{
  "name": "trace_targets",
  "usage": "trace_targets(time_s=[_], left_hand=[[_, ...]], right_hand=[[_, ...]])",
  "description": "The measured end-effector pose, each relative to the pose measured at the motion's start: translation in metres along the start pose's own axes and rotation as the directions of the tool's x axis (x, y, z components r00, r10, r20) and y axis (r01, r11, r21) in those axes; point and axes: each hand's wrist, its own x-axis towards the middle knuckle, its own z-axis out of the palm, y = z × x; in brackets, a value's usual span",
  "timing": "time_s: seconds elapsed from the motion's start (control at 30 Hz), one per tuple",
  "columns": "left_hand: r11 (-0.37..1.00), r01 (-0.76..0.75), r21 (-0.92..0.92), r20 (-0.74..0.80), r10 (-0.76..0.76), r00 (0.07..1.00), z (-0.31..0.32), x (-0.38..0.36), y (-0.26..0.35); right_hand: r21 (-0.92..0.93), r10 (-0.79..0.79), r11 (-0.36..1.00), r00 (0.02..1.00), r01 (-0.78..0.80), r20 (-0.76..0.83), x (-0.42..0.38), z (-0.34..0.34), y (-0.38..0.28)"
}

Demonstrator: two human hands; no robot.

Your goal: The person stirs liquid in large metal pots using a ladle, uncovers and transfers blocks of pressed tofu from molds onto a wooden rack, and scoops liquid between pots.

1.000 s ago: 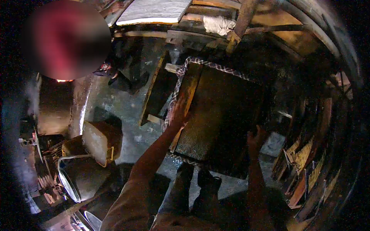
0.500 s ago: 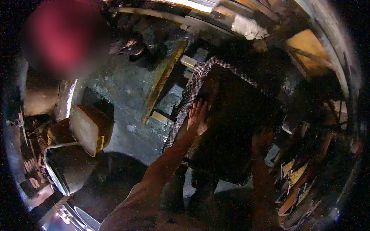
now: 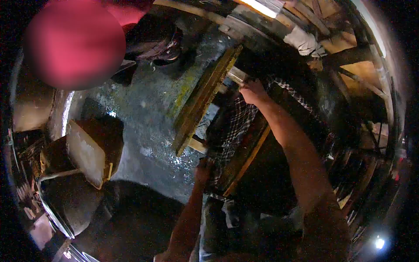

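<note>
A dark checkered cloth [image 3: 238, 126] stretches between my two hands along the left side of a dark slab-like surface. At the cloth's far corner, my right hand [image 3: 252, 91] is closed on its edge, close to a pale wooden crosspiece [image 3: 237, 75]. My left hand [image 3: 202, 171] is in shadow at the near corner, its fingers closed on the cloth. Under the cloth's right side runs a brown wooden edge [image 3: 249, 158]. What lies beneath the dark surface is hidden.
A long yellowish wooden beam [image 3: 207, 102] stands left of the cloth. A chair [image 3: 72, 196] and a box-like piece [image 3: 87, 150] are at the left. A person in red [image 3: 131, 15] is at the upper left. Wood scraps [image 3: 345, 201] lie right.
My left hand, formerly flat on the dark surface, is now at the cloth's near corner. My right hand has moved from the right side to the far corner. The person in red is closer.
</note>
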Motion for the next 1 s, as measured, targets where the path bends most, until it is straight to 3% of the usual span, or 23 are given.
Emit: trace_targets(time_s=[0.07, 0.13, 0.17, 0.2, 0.23, 0.27, 0.33, 0.4, 0.47, 0.5, 0.53, 0.57, 0.6, 0.63, 0.67, 0.7, 0.8, 0.83, 0.87, 0.93, 1.0], left_hand=[[0.966, 0.011, -0.257, -0.054, -0.025, 0.998, -0.032, -0.018, 0.009], [0.935, 0.031, -0.352, -0.104, -0.072, 0.992, -0.057, -0.045, 0.022], [0.945, 0.045, -0.324, -0.137, -0.094, 0.986, -0.068, -0.059, 0.035], [0.954, 0.06, -0.294, -0.173, -0.115, 0.978, -0.073, -0.074, 0.042], [0.913, 0.079, -0.401, -0.158, -0.153, 0.975, -0.072, -0.092, 0.041], [0.86, 0.094, -0.502, -0.138, -0.187, 0.973, -0.068, -0.113, 0.036], [0.921, -0.024, -0.388, -0.21, -0.062, 0.976, -0.047, -0.149, 0.039], [0.983, -0.12, -0.142, -0.179, 0.094, 0.979, -0.036, -0.177, 0.094], [0.984, -0.169, 0.05, -0.027, 0.17, 0.985, 0.006, -0.2, 0.122], [0.97, -0.198, 0.143, 0.05, 0.193, 0.98, 0.03, -0.213, 0.134], [0.982, -0.17, 0.087, 0.057, 0.165, 0.985, 0.054, -0.222, 0.153], [0.99, -0.139, 0.031, 0.064, 0.137, 0.988, 0.078, -0.23, 0.174], [0.983, -0.057, -0.174, 0.019, 0.061, 0.998, 0.097, -0.232, 0.199], [0.994, -0.061, -0.095, 0.063, 0.067, 0.996, 0.115, -0.235, 0.212], [0.998, -0.064, -0.017, 0.11, 0.066, 0.992, 0.132, -0.242, 0.222], [0.988, -0.131, 0.078, 0.133, 0.119, 0.984, 0.15, -0.246, 0.224], [0.819, -0.443, 0.365, 0.2, 0.395, 0.896, 0.218, -0.253, 0.207], [0.896, -0.356, 0.265, 0.24, 0.297, 0.924, 0.226, -0.247, 0.228], [0.952, -0.253, 0.169, 0.29, 0.198, 0.936, 0.228, -0.23, 0.256], [0.81, -0.496, 0.314, 0.285, 0.418, 0.862, 0.236, -0.208, 0.304], [0.667, -0.604, 0.436, 0.312, 0.518, 0.797, 0.264, -0.188, 0.306]], right_hand=[[0.041, 0.063, 0.997, 0.997, -0.065, 0.04, 0.011, 0.002, 0.007], [0.2, 0.031, 0.979, 0.999, -0.034, 0.017, 0.01, -0.047, 0.018], [-0.099, -0.188, 0.978, 0.981, 0.184, -0.034, 0.009, -0.069, 0.036], [0.146, -0.153, 0.971, 0.963, 0.188, -0.22, 0.023, -0.057, 0.066], [0.03, -0.231, 0.97, 0.955, 0.241, -0.185, 0.008, -0.1, 0.075], [0.239, -0.195, 0.941, 0.96, 0.24, -0.199, 0.009, -0.096, 0.105], [0.443, -0.165, 0.859, 0.958, 0.257, -0.236, -0.018, -0.098, 0.164], [0.667, 0.004, 0.728, 0.973, 0.156, -0.232, -0.069, -0.094, 0.213], [0.753, 0.178, 0.658, 0.967, 0.02, -0.182, -0.149, -0.075, 0.236], [0.642, 0.183, 0.764, 0.933, 0.063, -0.31, -0.186, -0.037, 0.257], [0.512, 0.185, 0.856, 0.882, 0.072, -0.433, -0.224, -0.003, 0.275], [0.474, 0.286, 0.879, 0.841, -0.039, -0.46, -0.273, 0.037, 0.278], [0.445, 0.384, 0.881, 0.788, -0.158, -0.481, -0.321, 0.074, 0.278], [0.426, 0.476, 0.862, 0.726, -0.274, -0.496, -0.37, 0.11, 0.278], [0.63, 0.606, 0.753, 0.573, -0.19, -0.551, -0.425, 0.175, 0.278], [0.605, 0.673, 0.714, 0.587, -0.353, -0.451, -0.483, 0.138, 0.236], [0.888, 0.852, 0.258, 0.522, -0.382, -0.023, -0.585, 0.146, 0.171], [0.926, 0.848, 0.134, 0.525, -0.352, 0.077, -0.603, 0.153, 0.157], [0.947, 0.833, 0.032, 0.532, -0.32, 0.152, -0.616, 0.161, 0.147], [0.962, 0.79, -0.11, 0.565, -0.251, 0.238, -0.621, 0.174, 0.136], [0.962, 0.75, -0.194, 0.603, -0.193, 0.272, -0.616, 0.184, 0.134]])
